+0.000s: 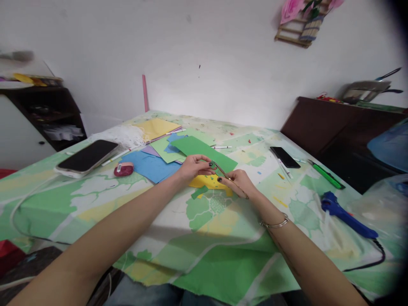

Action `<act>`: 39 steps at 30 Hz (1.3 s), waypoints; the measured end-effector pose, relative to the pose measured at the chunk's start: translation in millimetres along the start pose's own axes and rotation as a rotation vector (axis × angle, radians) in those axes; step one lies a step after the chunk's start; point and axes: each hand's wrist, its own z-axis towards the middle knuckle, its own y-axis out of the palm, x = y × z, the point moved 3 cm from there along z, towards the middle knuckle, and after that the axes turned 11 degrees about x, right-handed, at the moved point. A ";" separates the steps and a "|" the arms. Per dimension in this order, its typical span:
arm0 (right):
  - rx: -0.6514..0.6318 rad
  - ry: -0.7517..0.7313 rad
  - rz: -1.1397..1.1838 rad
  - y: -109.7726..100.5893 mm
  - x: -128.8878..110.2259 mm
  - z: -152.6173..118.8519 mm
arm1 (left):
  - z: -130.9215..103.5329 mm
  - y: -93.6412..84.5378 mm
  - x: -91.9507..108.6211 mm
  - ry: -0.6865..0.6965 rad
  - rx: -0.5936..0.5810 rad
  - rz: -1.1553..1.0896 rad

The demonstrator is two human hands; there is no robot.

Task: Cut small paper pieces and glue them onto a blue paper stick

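Note:
My right hand (238, 182) is wrapped round a pair of scissors (227, 175), whose blades point up and left toward my left hand (196, 166). The fingers of my left hand are pinched together beside the blade tips; what they hold is too small to make out. Under both hands lies yellow paper (205, 182) with small green scraps on it. A green sheet (207, 151) rests just beyond my hands. Blue paper (148, 165) lies to the left, partly behind my left forearm.
A phone (89, 156) and a dark red object (123, 169) are at the left. At the right are another phone (284, 157), a green cutter (327, 174) and a blue glue gun (347, 216) with a cord. Yellow sheets (156, 127) lie farther back.

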 end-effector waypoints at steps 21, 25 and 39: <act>-0.029 -0.025 -0.009 0.0 3.2 0.8 | 0.6 -2.4 3.0 0.022 0.027 -0.006; -0.030 -0.040 -0.014 -0.4 2.1 0.5 | 0.1 -2.8 5.1 0.015 0.041 0.004; -0.029 -0.067 -0.059 0.5 1.7 0.7 | 4.3 -8.0 5.6 0.084 0.047 0.016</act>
